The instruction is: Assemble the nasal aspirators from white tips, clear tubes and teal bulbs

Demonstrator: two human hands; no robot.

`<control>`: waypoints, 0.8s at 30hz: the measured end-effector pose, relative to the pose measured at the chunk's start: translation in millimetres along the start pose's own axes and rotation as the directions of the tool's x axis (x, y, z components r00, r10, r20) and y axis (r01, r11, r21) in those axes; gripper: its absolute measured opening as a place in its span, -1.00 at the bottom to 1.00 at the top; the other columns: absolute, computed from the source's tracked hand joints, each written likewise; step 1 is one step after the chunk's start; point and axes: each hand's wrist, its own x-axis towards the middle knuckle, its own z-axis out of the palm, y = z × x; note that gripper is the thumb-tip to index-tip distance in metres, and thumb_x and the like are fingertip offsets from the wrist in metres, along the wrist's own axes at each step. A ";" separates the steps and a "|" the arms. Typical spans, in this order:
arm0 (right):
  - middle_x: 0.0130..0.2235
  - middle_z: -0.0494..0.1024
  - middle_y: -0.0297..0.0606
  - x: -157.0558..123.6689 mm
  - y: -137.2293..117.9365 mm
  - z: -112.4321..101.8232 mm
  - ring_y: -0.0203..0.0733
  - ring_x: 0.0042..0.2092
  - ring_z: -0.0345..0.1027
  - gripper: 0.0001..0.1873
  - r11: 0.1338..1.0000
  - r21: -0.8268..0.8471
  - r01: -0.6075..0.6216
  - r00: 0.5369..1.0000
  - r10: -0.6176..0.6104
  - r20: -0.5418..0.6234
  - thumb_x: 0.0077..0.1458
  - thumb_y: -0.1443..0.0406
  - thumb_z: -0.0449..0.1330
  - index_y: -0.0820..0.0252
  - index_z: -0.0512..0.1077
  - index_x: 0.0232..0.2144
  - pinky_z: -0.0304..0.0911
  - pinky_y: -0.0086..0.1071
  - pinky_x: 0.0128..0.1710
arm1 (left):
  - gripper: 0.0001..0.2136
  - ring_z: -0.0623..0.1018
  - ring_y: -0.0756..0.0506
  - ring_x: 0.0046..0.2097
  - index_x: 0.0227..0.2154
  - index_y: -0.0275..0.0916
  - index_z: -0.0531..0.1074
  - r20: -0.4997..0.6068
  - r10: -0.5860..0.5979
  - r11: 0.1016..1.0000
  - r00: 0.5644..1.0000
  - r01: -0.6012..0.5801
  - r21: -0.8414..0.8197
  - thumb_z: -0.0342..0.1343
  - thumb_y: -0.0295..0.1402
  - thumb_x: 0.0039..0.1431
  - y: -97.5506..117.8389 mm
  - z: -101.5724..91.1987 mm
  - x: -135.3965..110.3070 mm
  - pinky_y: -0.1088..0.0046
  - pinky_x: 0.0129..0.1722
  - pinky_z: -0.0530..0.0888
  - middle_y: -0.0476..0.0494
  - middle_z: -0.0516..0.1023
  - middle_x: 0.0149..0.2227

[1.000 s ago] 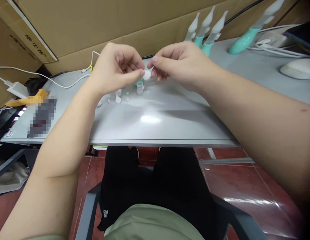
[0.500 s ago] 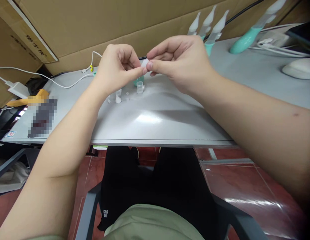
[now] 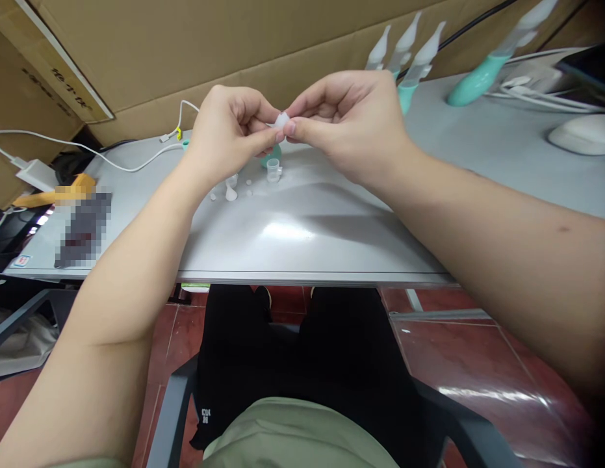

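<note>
Between my fingertips, above the grey desk, is a small white translucent piece [image 3: 281, 120]; its exact kind is partly hidden by the fingers. My left hand [image 3: 238, 123] pinches it from the left. From the right, my right hand [image 3: 348, 120] grips it with thumb and fingers. Below the hands, a clear plastic cup-like part [image 3: 273, 170] stands on the desk, with a teal bulb [image 3: 271, 156] just behind it. A small white cone-shaped tip [image 3: 231, 192] and several tiny pale pieces lie to the left of the cup.
Several teal squeeze bulbs with white nozzles [image 3: 427, 52] stand at the back right, and another such bulb [image 3: 480, 79] leans beside them. A white mouse [image 3: 582, 134] sits at right. White cables, an orange tool [image 3: 78, 190] and a cardboard wall [image 3: 160, 52] border the desk.
The white piece has turned slightly between my fingers, and more of its rounded top shows. My left fingers have shifted a little toward the right hand; the things on the desk have not moved.
</note>
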 end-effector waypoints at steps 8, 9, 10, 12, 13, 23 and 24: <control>-0.28 0.81 -0.35 -2.1 0.3 2.3 -0.07 -0.20 0.69 -0.49 0.997 -0.023 -0.076 0.996 0.075 -0.053 0.27 0.69 0.60 -0.06 0.73 -0.42 0.72 -0.19 -0.05 | -0.74 0.87 -0.50 -0.15 -0.46 0.14 0.66 -0.008 0.020 0.999 1.000 -0.020 -0.046 0.66 -0.09 -0.08 2.3 2.1 -1.5 -0.36 0.04 0.81 -0.13 0.85 -0.32; -0.28 0.82 -0.34 -1.9 0.7 2.3 -0.07 -0.19 0.70 -0.49 0.997 -0.016 -0.070 0.996 0.069 -0.054 0.26 0.69 0.60 -0.07 0.72 -0.42 0.73 -0.19 -0.05 | -0.74 0.87 -0.50 -0.15 -0.46 0.14 0.66 -0.008 0.021 0.999 1.000 -0.021 -0.041 0.66 -0.08 -0.08 2.1 1.9 -1.4 -0.36 0.04 0.81 -0.13 0.85 -0.31; -0.27 0.82 -0.34 -1.4 1.5 2.1 -0.06 -0.18 0.72 -0.49 0.998 0.000 -0.062 0.997 0.062 -0.051 0.26 0.68 0.62 -0.07 0.73 -0.41 0.74 -0.19 -0.05 | -0.74 0.87 -0.50 -0.15 -0.46 0.15 0.66 -0.020 0.020 0.999 1.000 -0.021 -0.035 0.66 -0.06 -0.08 1.9 1.7 -1.2 -0.37 0.04 0.82 -0.13 0.85 -0.32; -0.25 0.83 -0.35 0.2 4.1 1.2 -0.06 -0.16 0.77 -0.52 0.998 0.054 -0.045 0.998 0.047 -0.038 0.24 0.66 0.67 -0.08 0.77 -0.37 0.76 -0.20 -0.05 | -0.74 0.88 -0.51 -0.13 -0.44 0.16 0.68 -0.029 0.010 1.000 1.000 -0.011 -0.021 0.66 -0.02 -0.07 1.3 1.5 -0.1 -0.37 0.05 0.83 -0.13 0.85 -0.30; -0.24 0.84 -0.36 1.1 5.8 0.7 -0.05 -0.14 0.80 -0.54 0.996 0.082 -0.039 0.999 0.041 -0.025 0.23 0.64 0.70 -0.08 0.80 -0.34 0.78 -0.21 -0.02 | -0.73 0.88 -0.51 -0.13 -0.44 0.17 0.68 -0.036 0.004 1.000 0.999 -0.004 -0.011 0.66 0.00 -0.07 0.9 1.6 0.7 -0.38 0.06 0.83 -0.12 0.85 -0.30; -0.31 0.82 -0.30 -0.7 12.3 3.1 0.02 -0.23 0.73 -0.66 1.000 -0.020 0.005 0.999 -0.005 -0.046 0.20 0.43 0.78 -0.10 0.81 -0.41 0.70 -0.08 -0.13 | -0.64 0.87 -0.57 -0.08 -0.36 0.18 0.78 -0.015 0.011 0.992 1.000 -0.009 0.127 0.62 0.26 0.02 -2.8 1.7 1.1 -0.41 -0.02 0.79 -0.18 0.86 -0.28; -0.32 0.81 -0.31 -1.0 12.0 3.4 0.02 -0.23 0.72 -0.65 1.000 -0.028 0.003 0.999 -0.005 -0.047 0.19 0.41 0.78 -0.10 0.79 -0.42 0.68 -0.07 -0.13 | -0.64 0.86 -0.57 -0.09 -0.37 0.16 0.78 -0.030 0.010 0.992 1.000 -0.007 0.123 0.64 0.25 0.01 -3.1 1.1 1.4 -0.42 -0.01 0.79 -0.19 0.85 -0.29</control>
